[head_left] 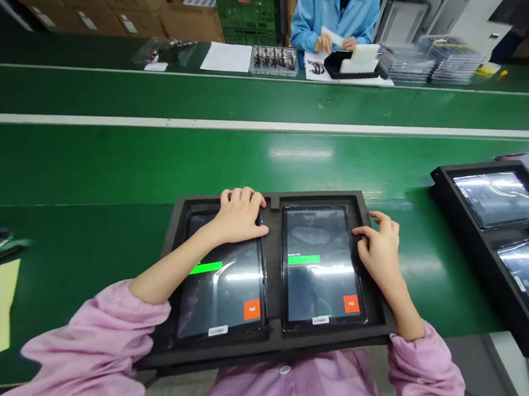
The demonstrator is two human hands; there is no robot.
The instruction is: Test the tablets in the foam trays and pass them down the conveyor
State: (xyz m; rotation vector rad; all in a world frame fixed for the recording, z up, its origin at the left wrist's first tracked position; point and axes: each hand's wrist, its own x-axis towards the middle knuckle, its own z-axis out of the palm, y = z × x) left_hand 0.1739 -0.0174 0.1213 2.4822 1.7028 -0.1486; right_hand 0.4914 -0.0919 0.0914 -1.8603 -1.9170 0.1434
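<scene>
we: left hand (238, 215) on left tablet (222, 299), right hand (381, 246) on right tablet (322, 275), fingers (244, 196) curled, hold unclear | both show green bars | next tray (441, 187) untouched

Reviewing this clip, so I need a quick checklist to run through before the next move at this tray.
1. Left tablet and right tablet seated in the black foam tray: ok.
2. Left hand and right hand on the tablets: ok.
3. Green bar showing on each screen: ok.
4. Orange Fail button showing on each screen: ok.
5. Small text on the screens readable: cannot tell.
</scene>
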